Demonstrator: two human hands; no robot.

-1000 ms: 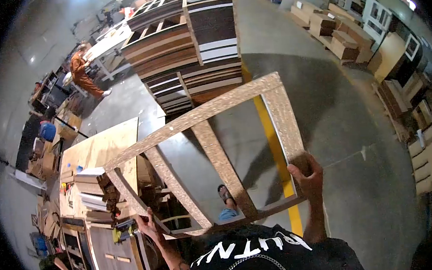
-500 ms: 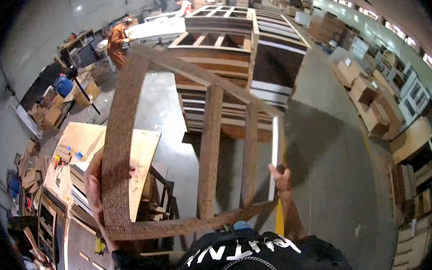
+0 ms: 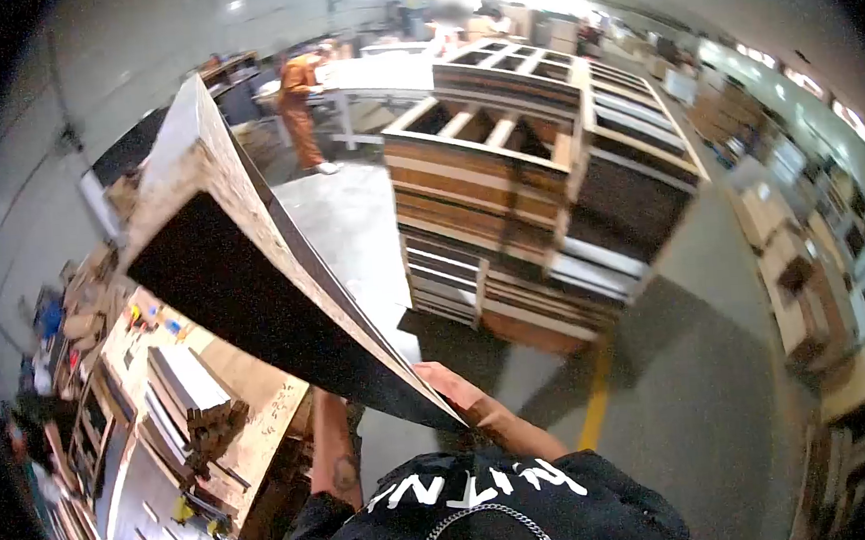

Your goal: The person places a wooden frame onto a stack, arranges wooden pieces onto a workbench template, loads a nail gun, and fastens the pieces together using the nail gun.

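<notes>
A large wooden frame is tilted up in front of me, seen nearly edge-on. Its broad side is dark, the edges are pale raw wood, and the far upper end looks whitish. My right hand is closed on the near lower end, fingers along the edge. From below, my left forearm reaches up to the underside of the frame, which covers the left hand and its fingers. The crossbars seen before are hidden at this angle.
Left and below stands a plywood-topped workbench bearing wood strips. Ahead is a big stack of wooden cabinet frames. A person in orange-brown clothing works at a white table. Cardboard boxes line the right side.
The wooden frame has turned from facing me to edge-on, its far end raised to the left. My right hand has moved left and inward. The view has shifted, so surroundings appear farther right.
</notes>
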